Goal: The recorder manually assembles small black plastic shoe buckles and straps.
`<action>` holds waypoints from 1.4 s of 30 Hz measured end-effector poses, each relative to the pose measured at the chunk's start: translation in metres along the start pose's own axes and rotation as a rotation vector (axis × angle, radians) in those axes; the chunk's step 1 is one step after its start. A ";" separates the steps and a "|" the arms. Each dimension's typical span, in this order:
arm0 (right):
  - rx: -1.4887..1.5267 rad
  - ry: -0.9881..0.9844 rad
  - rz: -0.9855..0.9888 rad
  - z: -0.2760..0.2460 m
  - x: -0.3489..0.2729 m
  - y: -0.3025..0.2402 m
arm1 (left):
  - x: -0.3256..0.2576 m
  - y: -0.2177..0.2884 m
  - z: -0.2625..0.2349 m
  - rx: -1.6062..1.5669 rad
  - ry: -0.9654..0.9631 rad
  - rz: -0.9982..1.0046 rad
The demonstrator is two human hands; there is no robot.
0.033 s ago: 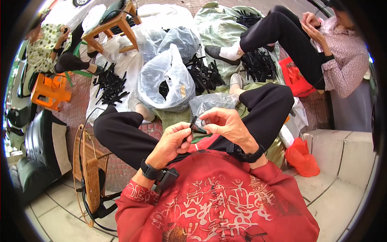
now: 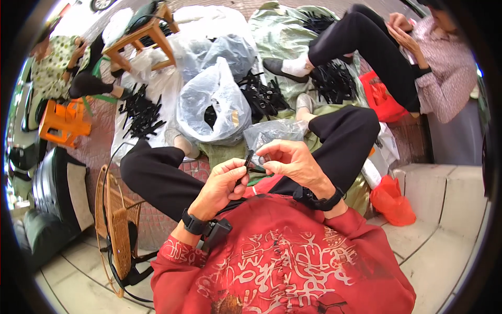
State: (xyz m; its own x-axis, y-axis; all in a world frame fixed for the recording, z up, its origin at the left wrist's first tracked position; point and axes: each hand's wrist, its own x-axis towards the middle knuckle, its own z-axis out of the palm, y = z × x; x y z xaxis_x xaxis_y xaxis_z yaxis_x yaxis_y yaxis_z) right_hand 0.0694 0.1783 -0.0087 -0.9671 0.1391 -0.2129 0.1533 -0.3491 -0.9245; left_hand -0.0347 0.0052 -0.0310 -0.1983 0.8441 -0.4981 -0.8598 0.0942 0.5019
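Note:
Over my lap, my left hand [image 2: 224,182] is closed with thumb and fingers around a short black strap [image 2: 249,157], whose end points up and away from me. Close by on the right, my right hand [image 2: 295,163] is bent in a pinch, its fingertips near the strap's end. Something small and greyish seems to lie between those fingertips, too small to name. Just beyond my hands lies a clear plastic bag [image 2: 269,132]. Farther off stands a large, open, clear plastic bag [image 2: 213,118] with dark pieces inside.
Black strap piles lie on the sheets: left [image 2: 141,112], middle [image 2: 264,97] and right [image 2: 333,83]. Two people sit at the far left and far right. Around me are a wicker chair [image 2: 121,230], an orange stool [image 2: 64,123], a wooden stool [image 2: 144,32] and a red bag [image 2: 391,201].
The whole view has shifted very slightly. Both my hands keep nearly the same pose around the black strap.

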 end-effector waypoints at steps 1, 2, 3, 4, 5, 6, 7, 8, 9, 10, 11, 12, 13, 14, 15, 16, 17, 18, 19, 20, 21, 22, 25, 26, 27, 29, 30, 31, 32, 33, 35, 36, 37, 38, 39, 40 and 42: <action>0.027 -0.002 -0.022 -0.001 -0.002 0.000 | 0.002 0.000 0.002 0.014 -0.034 -0.039; 0.053 0.005 -0.046 -0.001 -0.005 0.000 | 0.000 0.002 0.004 0.035 0.016 -0.024; 0.110 -0.008 -0.024 -0.004 -0.007 -0.003 | 0.000 0.003 0.008 0.055 0.055 -0.013; 0.121 -0.017 -0.070 -0.009 -0.009 -0.005 | -0.001 0.005 0.009 0.069 0.084 -0.003; 0.123 0.003 -0.101 -0.017 -0.018 -0.011 | 0.002 0.006 0.008 0.073 0.094 -0.018; 0.167 0.055 -0.141 -0.022 -0.027 -0.016 | -0.001 0.005 0.001 0.053 0.072 0.004; 0.211 0.101 -0.185 -0.028 -0.039 -0.023 | -0.002 0.005 -0.005 0.032 0.056 0.027; 0.194 0.230 -0.238 -0.040 -0.054 -0.028 | -0.003 0.007 -0.008 0.045 0.052 0.014; 0.243 0.333 -0.301 -0.057 -0.073 -0.029 | -0.003 0.009 -0.008 0.061 0.055 0.010; 0.265 0.543 -0.339 -0.071 -0.093 -0.031 | -0.002 0.011 -0.007 0.069 0.024 0.005; 0.277 0.651 -0.384 -0.092 -0.114 -0.023 | -0.001 0.013 -0.004 0.084 0.001 0.007; 0.230 0.772 -0.420 -0.117 -0.137 -0.003 | 0.002 0.016 -0.002 0.107 -0.007 0.000; 0.246 0.925 -0.374 -0.135 -0.154 0.013 | 0.002 0.018 -0.001 0.126 -0.005 -0.001; 0.294 1.018 -0.377 -0.155 -0.178 0.041 | 0.005 0.019 0.000 0.133 -0.018 -0.019; 0.333 1.114 -0.302 -0.170 -0.195 0.076 | 0.004 0.021 -0.001 0.134 0.012 -0.005; 0.369 1.212 -0.222 -0.182 -0.212 0.111 | 0.004 0.021 -0.001 0.132 0.040 0.006; 0.486 1.253 -0.165 -0.184 -0.226 0.143 | 0.001 0.022 -0.002 0.136 0.050 0.007; 0.602 1.297 -0.108 -0.182 -0.242 0.176 | 0.002 0.021 -0.003 0.130 0.058 0.010; 0.741 1.396 -0.043 -0.185 -0.261 0.217 | 0.003 0.019 -0.001 0.125 0.061 0.011; 0.805 1.374 0.025 -0.185 -0.284 0.255 | 0.005 0.018 0.000 0.128 0.063 0.005; 0.871 1.512 0.082 -0.173 -0.289 0.275 | 0.004 0.016 -0.001 0.131 0.073 -0.001; 0.794 1.644 0.096 -0.180 -0.331 0.339 | 0.012 0.014 0.004 0.119 0.036 -0.046; 0.921 1.729 0.196 -0.157 -0.312 0.333 | -0.001 0.016 -0.005 0.150 0.104 -0.015; 0.920 1.720 0.204 -0.151 -0.316 0.326 | -0.002 0.017 -0.007 0.171 0.115 -0.016; 0.592 1.691 0.429 -0.149 -0.324 0.321 | 0.000 0.017 -0.006 0.170 0.125 -0.008; -0.081 1.509 0.811 -0.153 -0.338 0.310 | 0.002 0.017 -0.002 0.169 0.197 -0.035; -0.423 1.365 0.960 -0.158 -0.339 0.304 | 0.004 0.017 -0.003 0.174 0.176 -0.052; -0.768 1.189 1.077 -0.164 -0.331 0.294 | 0.006 0.017 -0.004 0.153 0.173 -0.053; -0.782 1.161 1.055 -0.167 -0.312 0.287 | 0.007 0.017 -0.004 0.139 0.164 -0.054; -0.655 1.209 0.933 -0.170 -0.310 0.278 | 0.007 0.016 -0.007 0.121 0.153 -0.054; -0.382 1.289 0.704 -0.190 -0.299 0.252 | 0.006 0.016 -0.012 0.102 0.178 -0.051; -0.240 1.319 0.593 -0.191 -0.293 0.241 | 0.004 0.015 -0.015 0.097 0.186 -0.034; -0.099 1.345 0.482 -0.182 -0.293 0.234 | 0.004 0.014 -0.019 0.090 0.190 -0.016; 0.044 1.364 0.372 -0.179 -0.283 0.224 | 0.002 0.014 -0.024 0.079 0.190 -0.007; 0.179 1.382 0.259 -0.172 -0.286 0.213 | 0.003 0.016 -0.027 0.065 0.190 0.006; 0.318 1.386 0.152 -0.174 -0.283 0.199 | 0.001 0.016 -0.029 0.049 0.188 0.004; 0.600 1.387 -0.063 -0.196 -0.278 0.164 | 0.001 0.018 -0.032 0.023 0.183 0.003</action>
State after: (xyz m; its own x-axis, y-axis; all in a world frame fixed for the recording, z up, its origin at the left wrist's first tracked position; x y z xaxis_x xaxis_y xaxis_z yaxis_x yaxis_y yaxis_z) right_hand 0.4027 0.2636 -0.1634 0.0352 0.7867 -0.6164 -0.3142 -0.5768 -0.7541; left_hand -0.0655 -0.0092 -0.0445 -0.2854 0.7343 -0.6159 -0.8483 0.1054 0.5189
